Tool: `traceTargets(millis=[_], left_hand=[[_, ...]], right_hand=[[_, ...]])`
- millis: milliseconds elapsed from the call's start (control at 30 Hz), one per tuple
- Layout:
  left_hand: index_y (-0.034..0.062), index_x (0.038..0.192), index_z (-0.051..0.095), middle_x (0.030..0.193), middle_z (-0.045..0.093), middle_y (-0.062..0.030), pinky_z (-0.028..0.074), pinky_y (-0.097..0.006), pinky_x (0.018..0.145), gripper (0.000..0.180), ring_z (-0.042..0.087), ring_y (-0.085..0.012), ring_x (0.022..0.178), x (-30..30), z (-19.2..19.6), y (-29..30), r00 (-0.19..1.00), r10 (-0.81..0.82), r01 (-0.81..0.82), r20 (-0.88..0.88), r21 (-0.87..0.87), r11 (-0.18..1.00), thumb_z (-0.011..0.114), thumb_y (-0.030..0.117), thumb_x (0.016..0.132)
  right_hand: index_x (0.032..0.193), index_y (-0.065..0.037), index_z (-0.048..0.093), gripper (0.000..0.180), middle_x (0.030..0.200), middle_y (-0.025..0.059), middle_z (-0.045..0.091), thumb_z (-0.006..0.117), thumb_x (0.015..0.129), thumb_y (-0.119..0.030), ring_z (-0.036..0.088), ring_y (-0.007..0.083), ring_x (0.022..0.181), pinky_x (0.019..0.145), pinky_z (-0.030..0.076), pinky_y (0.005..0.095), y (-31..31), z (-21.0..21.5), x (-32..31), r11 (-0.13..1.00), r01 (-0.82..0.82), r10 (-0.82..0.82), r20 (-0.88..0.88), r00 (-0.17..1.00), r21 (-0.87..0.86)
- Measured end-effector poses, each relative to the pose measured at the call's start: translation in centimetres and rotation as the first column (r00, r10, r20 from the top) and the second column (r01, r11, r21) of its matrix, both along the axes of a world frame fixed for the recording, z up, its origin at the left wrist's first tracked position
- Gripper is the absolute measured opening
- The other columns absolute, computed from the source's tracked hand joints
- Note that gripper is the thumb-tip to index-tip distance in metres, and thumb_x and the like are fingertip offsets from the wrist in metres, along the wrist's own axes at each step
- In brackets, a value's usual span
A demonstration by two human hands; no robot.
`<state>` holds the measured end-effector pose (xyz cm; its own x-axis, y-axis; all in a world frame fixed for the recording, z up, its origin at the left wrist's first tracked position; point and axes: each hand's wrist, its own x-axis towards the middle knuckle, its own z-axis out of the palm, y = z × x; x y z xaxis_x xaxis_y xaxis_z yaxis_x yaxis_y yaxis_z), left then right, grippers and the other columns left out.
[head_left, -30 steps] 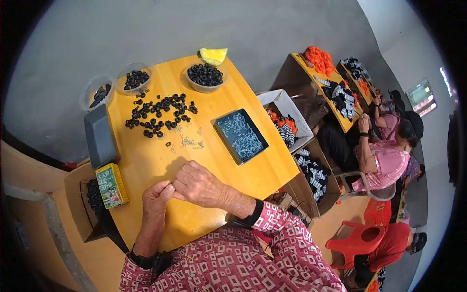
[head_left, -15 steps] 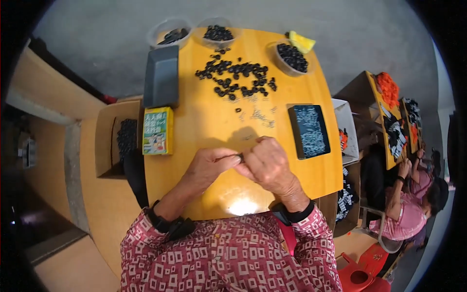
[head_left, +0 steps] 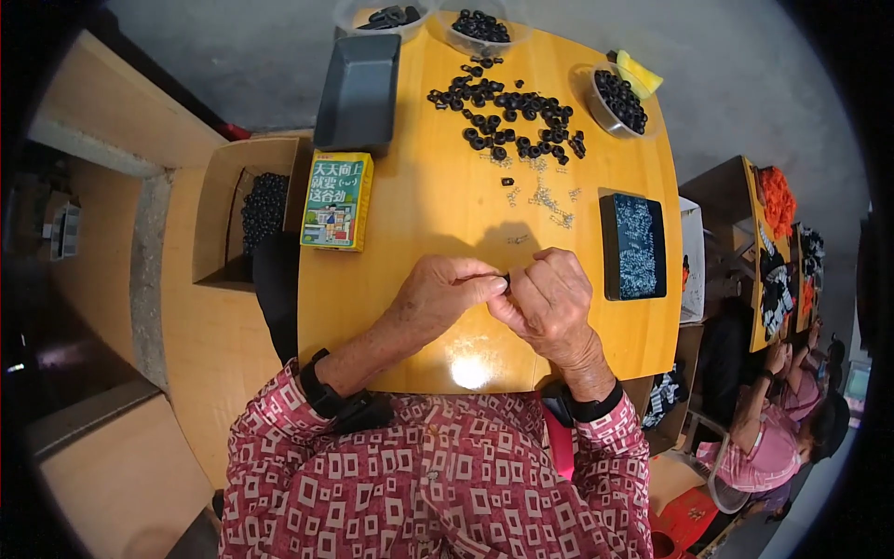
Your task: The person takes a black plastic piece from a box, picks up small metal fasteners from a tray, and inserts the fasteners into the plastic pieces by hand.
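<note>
Over the near part of the yellow wooden table (head_left: 438, 363), my left hand (head_left: 433, 303) and my right hand (head_left: 551, 303) meet, fingers closed. A small black part (head_left: 506, 280) is pinched between their fingertips, mostly covered by them. Past the hands lie small thin silvery metal pieces (head_left: 560, 218), too small to name surely. A lone black piece (head_left: 507, 182) sits near them. Farther off spreads a pile of small round black plastic parts (head_left: 529, 114). To the right of my right hand is a dark rectangular tray (head_left: 612, 284) holding many silvery pieces.
Clear plastic bowls (head_left: 341, 20) of black parts stand along the far edge, one (head_left: 596, 114) beside a yellow object (head_left: 641, 73). A grey bin (head_left: 358, 93) and a green-yellow carton (head_left: 336, 200) line the left. Cardboard boxes (head_left: 212, 219) flank the table. Other people (head_left: 764, 438) work at right.
My view has shifted, so the table sits higher and farther right in the picture. Both hands remain together on the small black part, with only slight finger movement.
</note>
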<state>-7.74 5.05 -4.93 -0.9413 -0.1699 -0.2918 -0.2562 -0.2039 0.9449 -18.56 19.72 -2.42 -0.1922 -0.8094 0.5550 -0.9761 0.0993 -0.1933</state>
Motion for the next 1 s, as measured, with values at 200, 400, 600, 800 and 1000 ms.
traceTargets(millis=[200,400,600,800,1000], left_hand=[[-0.0046,0.109,0.066,0.095,0.069,-0.007,0.047,-0.026,0.081,0.034,0.06,-0.0094,0.091,-0.16,0.14,-0.17,0.997,0.075,-0.078,0.022,0.204,0.976,0.058,0.025,0.094],[-0.0046,0.111,0.066,0.097,0.069,-0.0072,0.047,-0.027,0.084,0.037,0.06,-0.0101,0.093,0.05,0.4,-0.42,0.999,-0.029,0.026,0.018,0.154,0.988,0.059,0.027,0.093],[-0.0044,0.105,0.068,0.091,0.068,-0.0027,0.047,-0.025,0.08,0.029,0.058,-0.008,0.088,-0.02,0.22,-0.2,1.0,0.007,-0.007,0.0,0.034,0.999,0.061,0.02,0.092],[-0.0044,0.103,0.067,0.09,0.068,-0.0034,0.047,-0.024,0.079,0.028,0.059,-0.0076,0.087,-0.29,0.44,0.4,0.994,0.106,-0.105,-0.024,0.043,0.994,0.061,0.02,0.092],[-0.0041,0.102,0.066,0.084,0.067,-0.0028,0.048,-0.024,0.073,0.026,0.058,-0.0067,0.08,-0.01,0.56,-0.32,0.995,-0.1,0.101,0.006,-0.088,0.991,0.063,0.019,0.09]], right_hand=[[0.067,-0.005,0.057,0.022,0.065,0.0066,0.047,0.078,0.069,-0.013,0.054,0.0255,0.065,0.062,0.047,0.0363,-0.43,0.42,-0.23,0.997,0.067,-0.068,-0.047,0.997,-0.035],[0.068,-0.004,0.057,0.023,0.066,0.0078,0.048,0.078,0.07,-0.013,0.055,0.0271,0.066,0.064,0.047,0.0361,-0.33,0.42,-0.39,0.999,0.049,-0.05,-0.038,0.998,-0.008],[0.069,-0.003,0.057,0.022,0.066,0.0077,0.047,0.077,0.069,-0.013,0.053,0.0261,0.064,0.062,0.046,0.0363,-0.42,0.4,-0.25,1.0,0.031,-0.031,-0.028,0.999,-0.006],[0.068,-0.004,0.056,0.023,0.064,0.0066,0.045,0.077,0.069,-0.013,0.052,0.025,0.062,0.06,0.045,0.0357,-0.62,0.17,-0.32,0.998,0.04,-0.041,-0.033,0.999,-0.04],[0.068,-0.005,0.055,0.023,0.064,0.0067,0.043,0.076,0.071,-0.014,0.051,0.025,0.061,0.06,0.046,0.0362,-0.36,0.38,-0.25,0.999,0.028,-0.028,-0.002,1.0,0.026]])
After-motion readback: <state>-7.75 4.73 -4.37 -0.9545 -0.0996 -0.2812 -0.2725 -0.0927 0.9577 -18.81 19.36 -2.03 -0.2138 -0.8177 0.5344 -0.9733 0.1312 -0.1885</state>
